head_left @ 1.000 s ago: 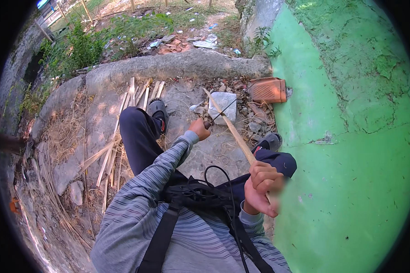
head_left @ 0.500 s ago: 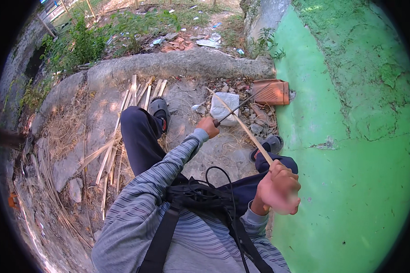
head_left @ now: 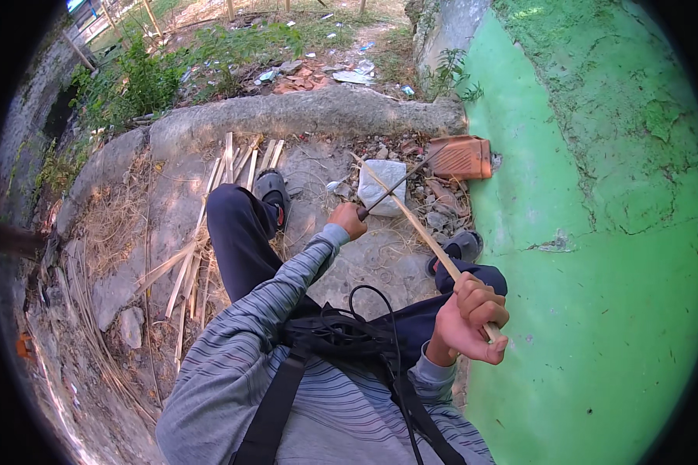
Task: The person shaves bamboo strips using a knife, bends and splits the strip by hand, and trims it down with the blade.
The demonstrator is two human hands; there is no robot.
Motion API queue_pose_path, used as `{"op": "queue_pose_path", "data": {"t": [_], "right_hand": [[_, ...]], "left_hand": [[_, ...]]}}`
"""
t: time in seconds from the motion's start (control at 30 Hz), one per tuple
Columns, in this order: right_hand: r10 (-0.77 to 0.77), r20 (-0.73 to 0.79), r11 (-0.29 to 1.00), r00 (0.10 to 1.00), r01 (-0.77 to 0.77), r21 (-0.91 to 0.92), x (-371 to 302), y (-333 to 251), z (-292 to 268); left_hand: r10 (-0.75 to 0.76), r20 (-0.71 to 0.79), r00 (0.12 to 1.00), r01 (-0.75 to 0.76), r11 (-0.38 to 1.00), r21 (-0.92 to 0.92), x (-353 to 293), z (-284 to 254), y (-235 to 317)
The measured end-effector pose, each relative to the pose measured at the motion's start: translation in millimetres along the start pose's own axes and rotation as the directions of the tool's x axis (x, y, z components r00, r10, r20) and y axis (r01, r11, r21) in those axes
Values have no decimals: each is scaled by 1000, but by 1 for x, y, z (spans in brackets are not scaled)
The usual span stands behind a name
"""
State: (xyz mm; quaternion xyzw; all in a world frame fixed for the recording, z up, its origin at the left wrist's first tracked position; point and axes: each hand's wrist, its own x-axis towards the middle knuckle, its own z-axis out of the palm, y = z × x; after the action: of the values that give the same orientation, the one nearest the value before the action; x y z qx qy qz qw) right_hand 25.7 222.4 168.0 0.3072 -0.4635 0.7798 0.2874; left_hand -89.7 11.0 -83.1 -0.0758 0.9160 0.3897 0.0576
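Observation:
My left hand [head_left: 350, 220] is wrapped round the brown handle of a long, thin, dark-bladed knife [head_left: 399, 181]. Its blade points away to the right, seen nearly edge-on. In my right hand [head_left: 475, 316] is a pale bamboo strip [head_left: 420, 230], which slants up and left from my closed fingers; its lower end shows by my thumb. The blade and strip cross over a whitish block of stone [head_left: 380, 180] on the ground between my feet. Whether they touch there I cannot tell.
Several split bamboo strips [head_left: 188, 271] lie in a pile left of my knee. A terracotta tile [head_left: 459, 158] leans by the green wall [head_left: 589, 310], with rubble [head_left: 440, 203] below it. A low concrete kerb [head_left: 310, 108] runs across the far side. A black cable [head_left: 395, 325] loops at my waist.
My left hand and the knife have shifted slightly left and toward me. My right hand, blurred before, has turned a little, and the strip's lower end now shows.

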Motion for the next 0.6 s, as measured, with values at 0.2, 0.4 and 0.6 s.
{"op": "queue_pose_path", "data": {"t": [0.2, 0.4, 0.6], "right_hand": [[13, 41, 1000, 999, -14, 14, 1, -4, 10], [-20, 135, 999, 991, 15, 41, -8, -1, 28], [15, 6, 1000, 1000, -15, -3, 16, -6, 8]], "left_hand": [[-84, 36, 996, 86, 996, -32, -22, 8, -16], [-352, 57, 934, 346, 934, 88, 28, 17, -71], [-219, 38, 975, 219, 976, 0, -1, 27, -51]]}}
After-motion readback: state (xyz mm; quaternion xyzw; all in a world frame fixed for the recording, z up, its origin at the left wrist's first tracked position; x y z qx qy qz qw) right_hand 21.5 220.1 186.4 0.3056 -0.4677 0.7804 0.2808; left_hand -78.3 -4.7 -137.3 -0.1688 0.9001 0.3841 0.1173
